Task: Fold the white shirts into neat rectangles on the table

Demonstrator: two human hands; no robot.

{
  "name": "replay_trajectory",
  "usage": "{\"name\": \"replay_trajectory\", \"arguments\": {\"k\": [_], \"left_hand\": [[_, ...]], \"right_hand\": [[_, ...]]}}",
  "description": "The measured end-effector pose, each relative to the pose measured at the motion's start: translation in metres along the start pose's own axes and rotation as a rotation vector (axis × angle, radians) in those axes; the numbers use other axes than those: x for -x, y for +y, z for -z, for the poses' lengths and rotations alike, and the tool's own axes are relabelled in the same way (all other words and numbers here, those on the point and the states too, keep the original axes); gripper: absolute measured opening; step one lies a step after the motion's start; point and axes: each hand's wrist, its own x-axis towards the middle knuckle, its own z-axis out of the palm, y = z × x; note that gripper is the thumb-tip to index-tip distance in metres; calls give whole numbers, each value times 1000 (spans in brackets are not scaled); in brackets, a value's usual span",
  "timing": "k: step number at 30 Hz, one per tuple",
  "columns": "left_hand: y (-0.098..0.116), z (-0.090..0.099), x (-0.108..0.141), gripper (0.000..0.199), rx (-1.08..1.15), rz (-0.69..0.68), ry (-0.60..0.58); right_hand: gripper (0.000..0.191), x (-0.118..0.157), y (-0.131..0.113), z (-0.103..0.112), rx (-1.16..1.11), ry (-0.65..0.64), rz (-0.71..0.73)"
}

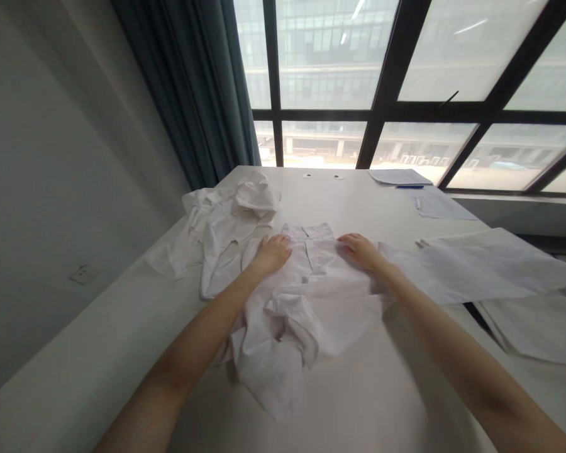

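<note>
A white shirt [332, 286] lies spread on the white table [358, 402], its collar end pointing away from me. The lower part is bunched and creased toward me. My left hand [272, 253] rests on the shirt just left of the collar, fingers laid on the cloth. On the other side of the collar my right hand [358, 250] lies on the cloth too, its fingers stretched out and palm down. Beside my left hand, a crumpled white garment [226, 217] sits at the table's left edge.
White folded sheets or cloth [490, 267] lie at the right; I cannot tell which. Papers [399, 177] and a blue pen [410, 186] are at the far right corner. Beyond the table stand a dark curtain [193, 82] and a window. A wall socket [83, 274] is at left.
</note>
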Motion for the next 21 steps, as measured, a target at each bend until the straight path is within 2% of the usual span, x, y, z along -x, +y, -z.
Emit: {"name": "replay_trajectory", "arguments": {"k": [3,7,10,13,18,21], "left_hand": [[7,-11,-11,57,29,0,-102],[1,-21,-27,67,91,-34,-163],[-1,-24,-36,61,92,-66,-87],[2,-27,-41,53,79,-54,3],[-1,-31,-42,56,80,-69,-31],[-9,-31,-41,55,83,-95,-28]], "right_hand": [[45,-8,-11,-17,-10,-82,42],[56,-10,-1,-28,25,-118,-52],[58,-14,10,-26,52,-125,-109],[57,-20,10,-23,79,-103,-157],[50,-21,0,-25,95,-60,-113],[51,-16,6,-27,84,-74,-85]]}}
